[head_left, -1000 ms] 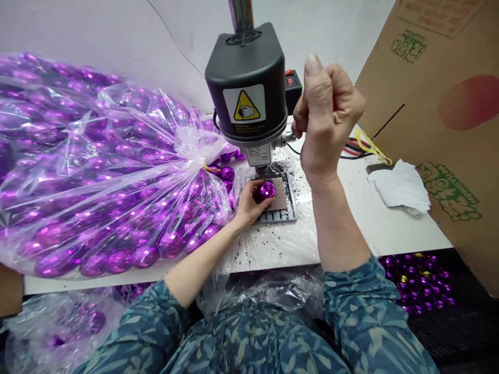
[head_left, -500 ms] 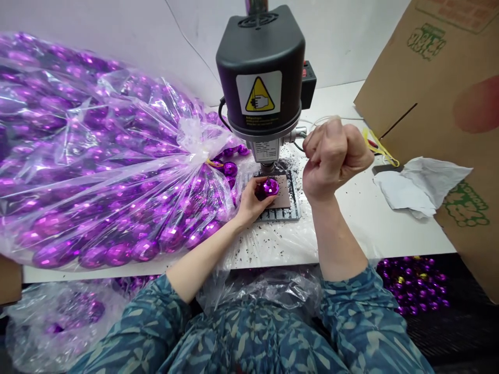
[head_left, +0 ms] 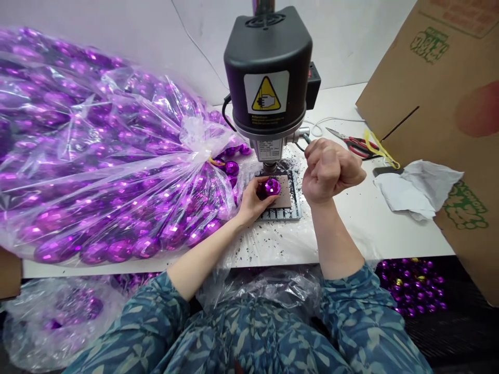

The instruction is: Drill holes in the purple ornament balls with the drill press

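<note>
Purple faceted bauble [head_left: 271, 187] held in left hand's fingers [head_left: 259, 196] under drill chuck [head_left: 268, 167]; right hand's fingers [head_left: 325, 161] clenched.

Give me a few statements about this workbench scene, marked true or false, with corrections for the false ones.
1. The left hand holds a shiny purple ball ornament just below the chuck of a black bench drill. True.
2. The right hand lies flat on the white table. False: it is a raised fist beside the drill.
3. Red-handled scissors lie on the table right of the drill. True.
4. The large clear plastic bag is full of green ornaments. False: the ornaments are shiny purple.
</note>
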The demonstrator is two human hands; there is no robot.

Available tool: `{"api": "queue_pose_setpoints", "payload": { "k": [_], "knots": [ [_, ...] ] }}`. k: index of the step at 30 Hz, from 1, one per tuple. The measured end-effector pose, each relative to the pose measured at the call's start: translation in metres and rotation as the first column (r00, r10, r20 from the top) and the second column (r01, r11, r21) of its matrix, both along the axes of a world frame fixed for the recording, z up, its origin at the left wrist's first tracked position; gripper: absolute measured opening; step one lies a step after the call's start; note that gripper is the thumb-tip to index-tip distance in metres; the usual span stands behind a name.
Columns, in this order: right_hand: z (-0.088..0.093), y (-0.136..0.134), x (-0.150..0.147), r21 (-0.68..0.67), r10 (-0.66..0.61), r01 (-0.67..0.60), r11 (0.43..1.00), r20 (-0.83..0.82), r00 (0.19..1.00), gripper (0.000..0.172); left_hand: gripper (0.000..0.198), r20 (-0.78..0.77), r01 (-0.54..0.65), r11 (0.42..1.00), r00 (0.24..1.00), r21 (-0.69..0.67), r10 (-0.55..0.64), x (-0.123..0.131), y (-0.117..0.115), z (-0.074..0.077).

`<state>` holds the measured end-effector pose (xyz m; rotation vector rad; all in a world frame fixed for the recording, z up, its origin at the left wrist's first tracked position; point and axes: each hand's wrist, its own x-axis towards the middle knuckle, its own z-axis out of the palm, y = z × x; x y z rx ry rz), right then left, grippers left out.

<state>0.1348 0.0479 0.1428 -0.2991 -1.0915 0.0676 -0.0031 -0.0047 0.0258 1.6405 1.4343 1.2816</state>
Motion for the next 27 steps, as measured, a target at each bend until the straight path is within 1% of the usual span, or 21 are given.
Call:
{"api": "queue_pose_setpoints", "payload": {
  "k": [6, 8, 10, 12, 14, 15, 16, 17, 18, 19, 20, 21, 22, 23, 24, 25, 26, 27],
  "knots": [
    [-0.009, 0.002, -0.001, 0.101, 0.058, -0.052, 0.994, -0.051, 0.997, 0.068, 0.05, 0.005, -0.01, 1.0, 1.0, 0.003, 0.01, 0.001, -0.001, 0.001],
    [-0.008, 0.003, -0.001, 0.1, 0.07, -0.063, 0.993, -0.059, 0.996, 0.068, 0.05, 0.001, -0.009, 1.0, 1.0, 0.01, 0.009, 0.002, 0.0, 0.0],
    [0.003, 0.003, -0.002, 0.059, 0.081, -0.077, 0.995, -0.062, 0.995, 0.066, 0.05, -0.008, -0.009, 1.0, 1.0, 0.011, 0.009, 0.003, 0.002, -0.001],
    [0.02, 0.002, -0.003, -0.022, 0.098, -0.099, 0.995, -0.058, 0.994, 0.064, 0.049, -0.032, -0.025, 1.0, 0.999, 0.009, 0.025, 0.003, 0.001, 0.001],
    [0.039, 0.001, -0.004, -0.139, 0.126, -0.13, 0.982, -0.038, 0.991, 0.064, 0.048, -0.078, -0.052, 0.998, 0.996, 0.028, 0.054, 0.002, -0.008, 0.006],
    [0.048, -0.001, -0.004, -0.176, 0.135, -0.137, 0.975, -0.02, 0.991, 0.065, 0.046, -0.106, -0.047, 0.998, 0.993, 0.046, 0.052, 0.001, -0.017, 0.01],
    [0.054, -0.002, -0.004, -0.197, 0.148, -0.145, 0.97, -0.002, 0.989, 0.064, 0.043, -0.135, -0.011, 0.998, 0.991, 0.061, 0.019, -0.001, -0.028, 0.015],
    [0.059, -0.004, -0.004, -0.203, 0.152, -0.147, 0.968, 0.009, 0.988, 0.063, 0.039, -0.169, 0.062, 0.996, 0.984, 0.061, -0.051, -0.004, -0.043, 0.02],
    [0.062, -0.005, -0.004, -0.211, 0.151, -0.144, 0.967, 0.019, 0.988, 0.062, 0.037, -0.208, 0.171, 0.984, 0.965, 0.04, -0.159, -0.007, -0.059, 0.025],
    [0.063, -0.007, -0.004, -0.22, 0.145, -0.136, 0.966, 0.027, 0.989, 0.061, 0.034, -0.253, 0.307, 0.952, 0.92, -0.01, -0.3, -0.011, -0.078, 0.029],
    [0.063, -0.008, -0.004, -0.232, 0.135, -0.124, 0.965, 0.035, 0.99, 0.061, 0.033, -0.31, 0.44, 0.894, 0.841, -0.088, -0.444, -0.014, -0.097, 0.032],
    [0.063, -0.01, -0.004, -0.246, 0.125, -0.112, 0.963, 0.042, 0.991, 0.061, 0.034, -0.379, 0.55, 0.815, 0.725, -0.183, -0.575, -0.017, -0.116, 0.033],
    [0.062, -0.01, -0.003, -0.258, 0.121, -0.105, 0.961, 0.046, 0.992, 0.062, 0.035, -0.461, 0.615, 0.737, 0.586, -0.282, -0.666, -0.02, -0.133, 0.033],
    [0.06, -0.01, -0.003, -0.265, 0.119, -0.103, 0.959, 0.044, 0.992, 0.062, 0.038, -0.54, 0.641, 0.674, 0.442, -0.368, -0.716, -0.023, -0.148, 0.032],
    [0.059, -0.009, -0.003, -0.271, 0.118, -0.103, 0.957, 0.041, 0.992, 0.063, 0.04, -0.604, 0.647, 0.632, 0.317, -0.427, -0.731, -0.025, -0.159, 0.031],
    [0.058, -0.008, -0.002, -0.281, 0.117, -0.102, 0.954, 0.037, 0.992, 0.063, 0.042, -0.645, 0.652, 0.609, 0.233, -0.451, -0.728, -0.028, -0.166, 0.03],
    [0.057, -0.006, -0.002, -0.296, 0.116, -0.1, 0.95, 0.037, 0.993, 0.064, 0.042, -0.663, 0.67, 0.599, 0.21, -0.438, -0.719, -0.031, -0.168, 0.03],
    [0.056, -0.004, -0.002, -0.313, 0.114, -0.096, 0.945, 0.04, 0.993, 0.064, 0.04, -0.66, 0.694, 0.606, 0.249, -0.388, -0.708, -0.035, -0.164, 0.032]
  ]
}}
